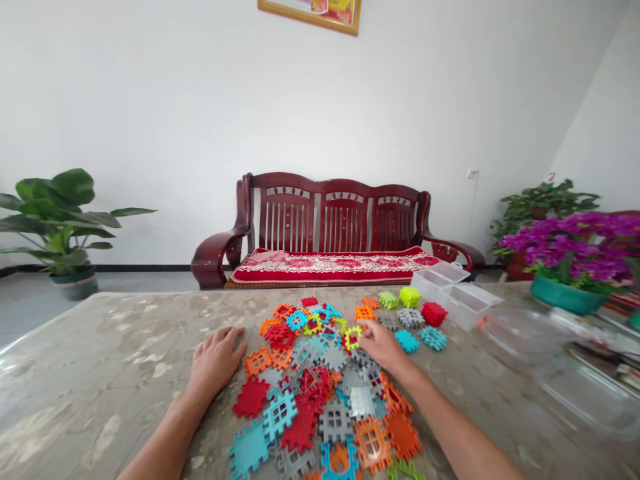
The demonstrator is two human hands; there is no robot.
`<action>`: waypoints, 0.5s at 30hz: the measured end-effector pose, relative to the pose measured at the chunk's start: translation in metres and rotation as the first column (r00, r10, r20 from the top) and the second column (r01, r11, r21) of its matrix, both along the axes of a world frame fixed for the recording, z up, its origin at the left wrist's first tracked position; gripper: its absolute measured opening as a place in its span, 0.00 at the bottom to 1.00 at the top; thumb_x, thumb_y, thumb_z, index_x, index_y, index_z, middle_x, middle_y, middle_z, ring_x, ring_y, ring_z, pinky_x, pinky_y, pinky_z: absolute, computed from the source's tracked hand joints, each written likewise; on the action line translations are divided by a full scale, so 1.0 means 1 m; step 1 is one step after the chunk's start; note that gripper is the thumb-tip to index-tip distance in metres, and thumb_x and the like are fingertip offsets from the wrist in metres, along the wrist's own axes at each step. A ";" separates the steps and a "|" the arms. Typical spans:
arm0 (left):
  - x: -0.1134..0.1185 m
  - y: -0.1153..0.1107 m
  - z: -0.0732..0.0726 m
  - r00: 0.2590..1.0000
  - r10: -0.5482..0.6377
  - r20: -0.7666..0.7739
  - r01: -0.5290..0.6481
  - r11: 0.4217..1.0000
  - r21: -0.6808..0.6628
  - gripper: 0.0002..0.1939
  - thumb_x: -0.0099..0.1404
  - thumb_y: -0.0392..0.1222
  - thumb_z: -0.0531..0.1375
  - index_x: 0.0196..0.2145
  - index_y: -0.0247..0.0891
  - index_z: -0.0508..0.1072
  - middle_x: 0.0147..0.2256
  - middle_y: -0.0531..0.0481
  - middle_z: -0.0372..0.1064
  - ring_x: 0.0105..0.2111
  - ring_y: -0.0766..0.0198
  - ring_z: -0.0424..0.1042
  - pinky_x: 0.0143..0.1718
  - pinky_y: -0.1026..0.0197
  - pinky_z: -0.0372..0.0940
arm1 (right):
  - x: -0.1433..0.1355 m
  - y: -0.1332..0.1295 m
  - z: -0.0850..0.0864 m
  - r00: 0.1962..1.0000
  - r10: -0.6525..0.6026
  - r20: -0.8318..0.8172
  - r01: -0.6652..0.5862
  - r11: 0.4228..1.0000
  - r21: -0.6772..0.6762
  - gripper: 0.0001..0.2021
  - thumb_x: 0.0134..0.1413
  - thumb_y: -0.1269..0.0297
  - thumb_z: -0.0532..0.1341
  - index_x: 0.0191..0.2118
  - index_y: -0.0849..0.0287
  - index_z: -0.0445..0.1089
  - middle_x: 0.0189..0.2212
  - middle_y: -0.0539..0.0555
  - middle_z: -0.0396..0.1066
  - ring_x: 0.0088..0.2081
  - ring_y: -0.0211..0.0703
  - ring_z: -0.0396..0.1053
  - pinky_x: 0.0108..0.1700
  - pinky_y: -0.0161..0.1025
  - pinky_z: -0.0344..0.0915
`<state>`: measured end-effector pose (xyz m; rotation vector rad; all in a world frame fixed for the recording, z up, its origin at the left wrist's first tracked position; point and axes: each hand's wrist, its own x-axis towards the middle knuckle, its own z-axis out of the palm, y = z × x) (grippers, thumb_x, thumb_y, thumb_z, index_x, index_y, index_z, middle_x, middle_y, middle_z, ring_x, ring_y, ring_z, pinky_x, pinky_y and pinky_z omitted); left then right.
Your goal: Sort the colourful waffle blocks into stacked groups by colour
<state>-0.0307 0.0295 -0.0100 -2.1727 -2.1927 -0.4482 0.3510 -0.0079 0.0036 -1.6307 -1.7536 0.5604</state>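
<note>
A yellow-green building tile (353, 338) with notched edges and an open centre is pinched in the fingertips of my right hand (381, 344), over the right side of a loose pile. My left hand (218, 359) lies on the table left of the pile, fingers apart and holding nothing. The pile mixes red, orange, blue, grey and green tiles, among them a red tile (251, 398), a blue window tile (280, 415) and an orange window tile (373, 444). Small groups of one colour stand beyond my right hand: yellow-green tiles (410, 297), grey tiles (411, 318), red tiles (434, 314) and blue tiles (433, 338).
A clear divided plastic box (467, 305) stands at the right back, with clear plastic containers (523, 333) beside it. Purple flowers in a teal pot (570, 293) stand farther right. Behind the patterned table (145, 347) is a wooden bench (345, 220).
</note>
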 end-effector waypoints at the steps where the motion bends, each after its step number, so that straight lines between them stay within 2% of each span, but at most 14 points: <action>1: 0.000 0.000 0.000 1.000 -0.002 -0.006 0.002 1.000 -0.005 0.25 0.68 0.49 0.46 0.57 0.43 0.70 0.60 0.42 0.65 0.58 0.49 0.65 0.58 0.47 0.57 | 0.003 -0.003 0.000 1.000 0.002 0.015 -0.002 1.000 -0.004 0.23 0.48 0.68 0.60 0.53 0.61 0.71 0.31 0.51 0.74 0.32 0.41 0.72 0.35 0.36 0.66; 6: -0.004 0.004 -0.005 1.000 -0.009 -0.022 0.009 1.000 -0.007 0.26 0.69 0.50 0.45 0.57 0.44 0.70 0.60 0.43 0.64 0.58 0.50 0.65 0.59 0.46 0.57 | 0.007 -0.008 0.002 0.999 -0.019 0.044 0.021 0.998 -0.055 0.25 0.44 0.68 0.63 0.52 0.60 0.72 0.33 0.50 0.75 0.34 0.41 0.72 0.38 0.36 0.65; 8: -0.005 0.006 -0.006 1.000 -0.004 -0.026 0.004 1.000 -0.020 0.26 0.69 0.50 0.45 0.58 0.44 0.69 0.60 0.43 0.64 0.58 0.49 0.65 0.58 0.46 0.57 | 0.006 -0.007 0.003 0.994 -0.047 0.104 0.050 0.998 -0.026 0.23 0.44 0.66 0.64 0.51 0.58 0.74 0.35 0.51 0.76 0.36 0.42 0.72 0.41 0.36 0.65; 12: -0.005 0.007 -0.006 1.000 -0.008 -0.023 0.007 1.000 -0.027 0.26 0.68 0.50 0.45 0.58 0.43 0.70 0.60 0.42 0.64 0.59 0.49 0.64 0.58 0.45 0.57 | -0.001 -0.008 0.008 0.976 -0.061 0.210 0.054 0.998 0.038 0.22 0.46 0.64 0.64 0.51 0.57 0.74 0.46 0.56 0.75 0.45 0.46 0.72 0.47 0.38 0.64; 15: -0.005 0.007 -0.005 1.000 -0.009 -0.013 0.009 1.000 -0.016 0.26 0.68 0.50 0.46 0.57 0.43 0.70 0.60 0.42 0.65 0.58 0.48 0.65 0.58 0.45 0.57 | -0.010 -0.011 0.016 0.958 -0.045 0.283 0.042 0.999 0.019 0.20 0.49 0.62 0.63 0.50 0.56 0.74 0.48 0.56 0.75 0.47 0.48 0.72 0.48 0.38 0.64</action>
